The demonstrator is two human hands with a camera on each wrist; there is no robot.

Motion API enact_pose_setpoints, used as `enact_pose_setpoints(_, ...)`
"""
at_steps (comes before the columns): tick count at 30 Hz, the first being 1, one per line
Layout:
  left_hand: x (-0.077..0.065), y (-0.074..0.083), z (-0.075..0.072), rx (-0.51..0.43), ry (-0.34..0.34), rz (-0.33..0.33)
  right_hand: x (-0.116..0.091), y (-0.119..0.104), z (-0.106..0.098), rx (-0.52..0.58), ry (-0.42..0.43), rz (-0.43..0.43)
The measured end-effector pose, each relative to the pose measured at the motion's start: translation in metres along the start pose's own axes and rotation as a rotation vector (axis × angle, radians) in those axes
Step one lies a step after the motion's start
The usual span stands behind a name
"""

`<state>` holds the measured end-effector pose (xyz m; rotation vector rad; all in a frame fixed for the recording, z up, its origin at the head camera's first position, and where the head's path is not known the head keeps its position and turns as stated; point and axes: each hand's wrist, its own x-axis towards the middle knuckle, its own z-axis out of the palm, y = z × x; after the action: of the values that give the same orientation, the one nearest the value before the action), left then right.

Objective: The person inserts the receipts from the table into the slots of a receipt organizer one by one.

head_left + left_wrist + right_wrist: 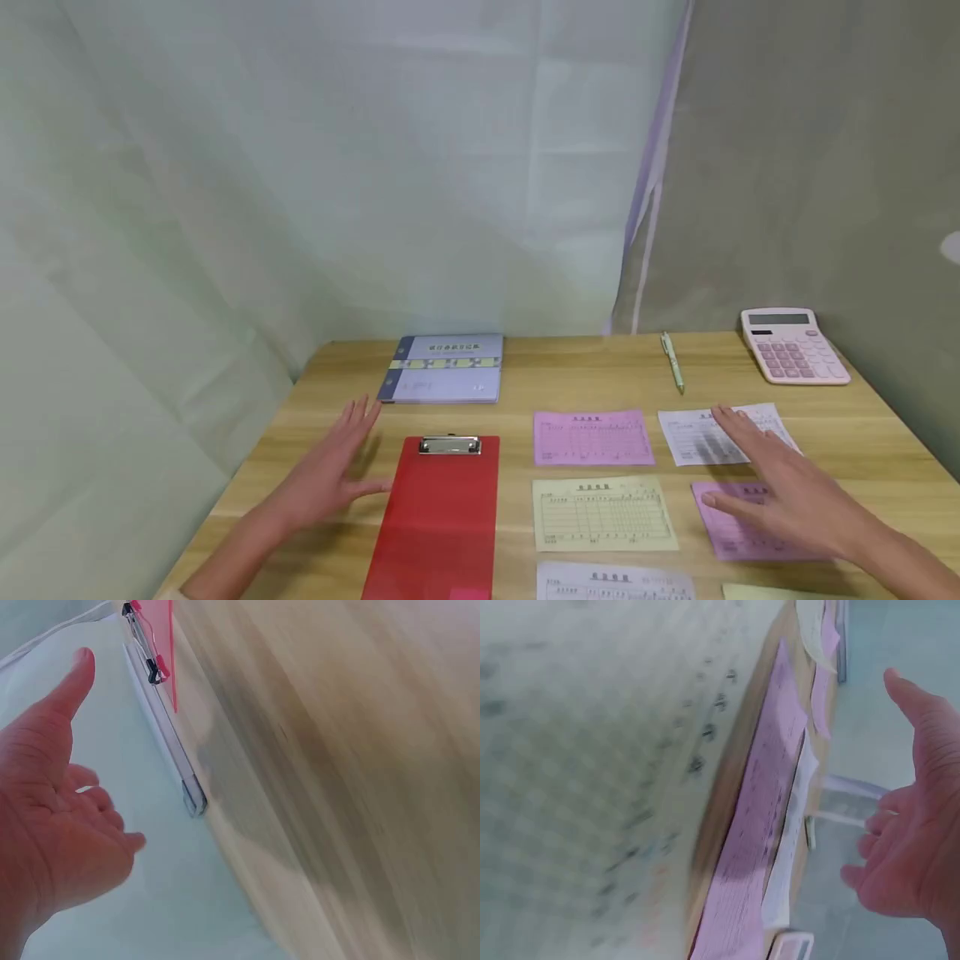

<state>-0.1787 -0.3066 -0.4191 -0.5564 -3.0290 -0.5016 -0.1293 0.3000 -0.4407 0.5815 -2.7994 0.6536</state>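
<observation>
My left hand (322,479) hovers left of a red clipboard (442,517) with a metal clip, its fingers extended and holding nothing. In the left wrist view the left hand (60,802) has its thumb raised, apart from the clipboard. The right hand (787,492), fingers straight, is over the right-hand column of printed slips, partly covering a pink slip (731,537) and a white slip (693,442). Left of it lie another pink slip (592,437), a yellow slip (603,515) and a white slip (615,583). In the right wrist view the right hand (915,825) grips nothing.
A blue-and-white account book (446,369) lies at the table's back left. Toward the back right are a green pen (672,363) and a pink calculator (795,350). Pale curtains (450,167) hang behind the wooden table (585,379). Another yellowish slip (765,592) shows at the bottom edge.
</observation>
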Motion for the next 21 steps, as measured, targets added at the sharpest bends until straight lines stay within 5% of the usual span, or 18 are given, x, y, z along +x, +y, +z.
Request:
enact_pose_setpoints(9, 0.024, 0.012, 0.008, -0.276, 0.027, -0.002, 0.059, -0.015, 0.004, 0.25, -0.033, 0.043)
enact_pose_setpoints(15, 0.038, 0.023, 0.016, -0.348, 0.01, 0.001, 0.091, -0.017, 0.021, 0.336, -0.032, 0.002)
enact_pose_setpoints(21, 0.05, 0.031, 0.028, -0.328, -0.015, 0.081, 0.111, -0.016, 0.038, 0.383, -0.024, 0.015)
